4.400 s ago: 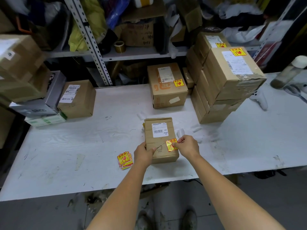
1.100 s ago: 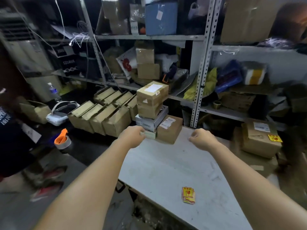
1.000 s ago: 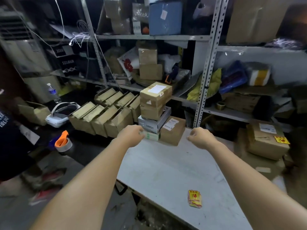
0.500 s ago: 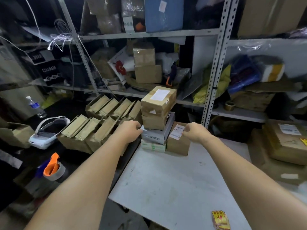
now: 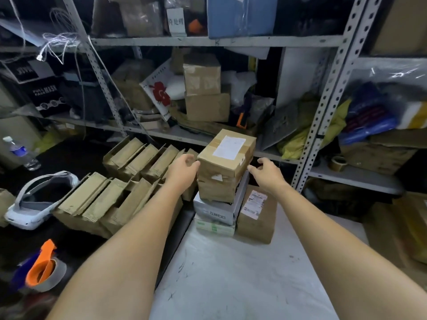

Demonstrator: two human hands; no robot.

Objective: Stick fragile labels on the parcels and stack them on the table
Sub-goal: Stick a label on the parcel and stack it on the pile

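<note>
A stack of parcels stands at the far left corner of the white table (image 5: 231,278). On top is a brown cardboard parcel (image 5: 225,159) with a white shipping label, over another brown box (image 5: 216,190), a grey box (image 5: 217,210) and a flat green-and-white box (image 5: 213,227). A brown parcel (image 5: 256,217) with a white label stands beside the stack. My left hand (image 5: 183,168) is at the top parcel's left side, fingers spread, thumb close to its edge. My right hand (image 5: 265,172) hovers just right of it, fingers spread, holding nothing. No fragile stickers are in view.
Metal shelving (image 5: 323,98) crowded with boxes and bags rises behind the table. Rows of folded cardboard boxes (image 5: 120,188) stand left of the table. An orange tape dispenser (image 5: 42,271), a white headset (image 5: 34,202) and a water bottle (image 5: 19,152) lie lower left.
My view turned left from the labelled parcel to the corner stack. Both hands rose and reached forward to either side of the top parcel, their fingers opening. The sticker pile left the view.
</note>
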